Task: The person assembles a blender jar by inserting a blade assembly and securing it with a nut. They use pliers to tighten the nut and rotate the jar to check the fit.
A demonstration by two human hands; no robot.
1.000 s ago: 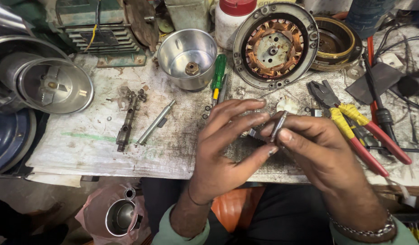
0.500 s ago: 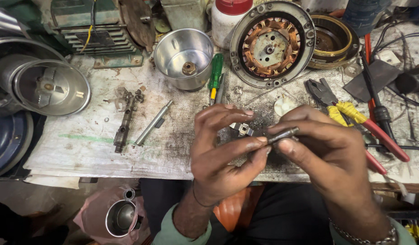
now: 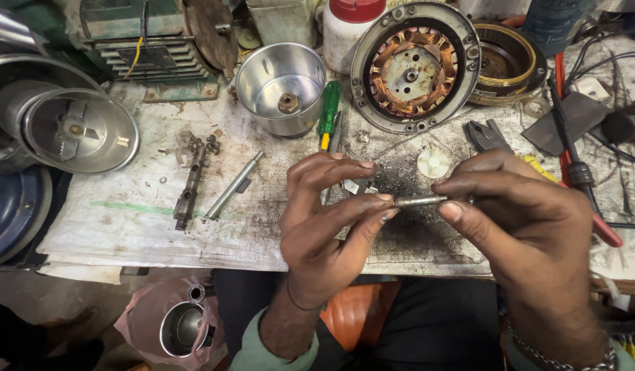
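Now our hands sit lower over the counter (image 3: 125, 213) than a second ago. The small metal shaft (image 3: 419, 200) has turned from upright to level, so both ends are held. Left hand (image 3: 331, 220) pinches one tip; right hand (image 3: 530, 213) grips the other.

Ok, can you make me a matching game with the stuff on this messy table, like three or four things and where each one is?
Things:
1. small shaft
2. screwdriver
3. steel cup
4. pliers

Places:
A. partly hidden behind the right hand
B. pinched between the fingertips of both hands
C. standing open side up at the back of the table, a nut inside it
D. lying flat between the cup and the round copper-wound motor part

Pairs: 1-B, 2-D, 3-C, 4-A. The left hand pinches the shaft's other end.
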